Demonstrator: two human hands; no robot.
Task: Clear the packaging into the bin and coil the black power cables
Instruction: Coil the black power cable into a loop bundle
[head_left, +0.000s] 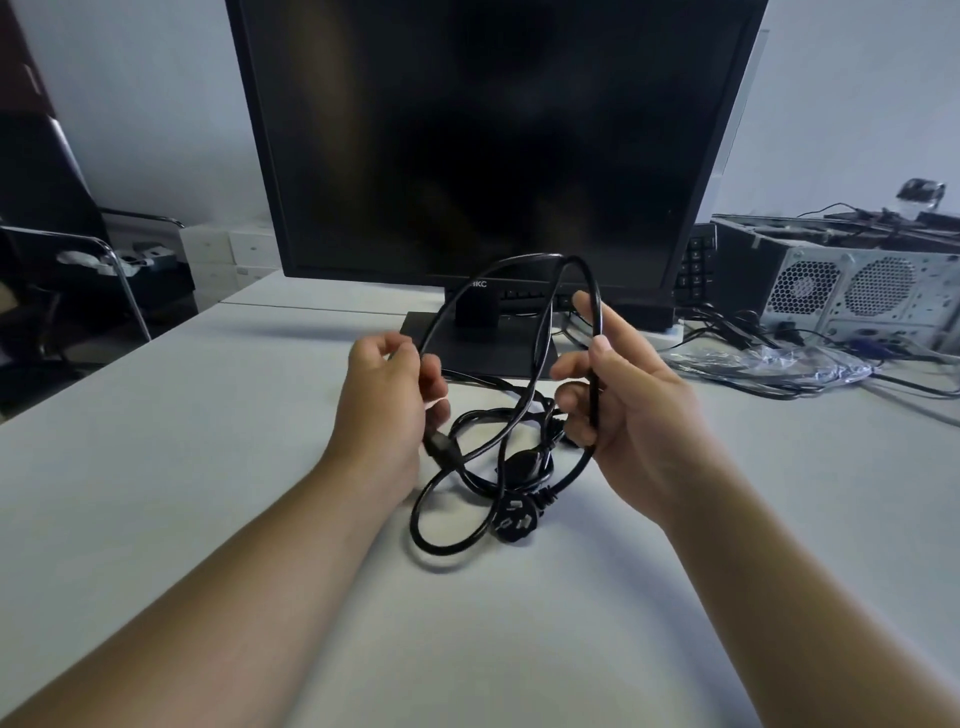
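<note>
A black power cable (535, 256) is held up over the near middle of the white table (208, 467), in front of the dark monitor (467, 130). A tall loop is formed between the two hands, presumably so that the slack can be gathered into even turns. The left hand (389, 395) is curled round the left side of the loop, with what looks like the appliance connector (440, 451) hanging just below it. The right hand (623, 415) is closed round the right strand, the thumb laid along it, apparently to steady the turn and feed the cable through. The rest of the cable lies in a loose tangle on the table between the wrists, and its three-pin plug (514, 522) rests flat at the near edge of that tangle. Whether a second cable is mixed in cannot be told.

Clear plastic packaging (769, 361) is left at the far right, beside a computer tower (857, 291), so the clearing seems not yet finished. No bin is in view. The coiling is judged to be at an early stage.
</note>
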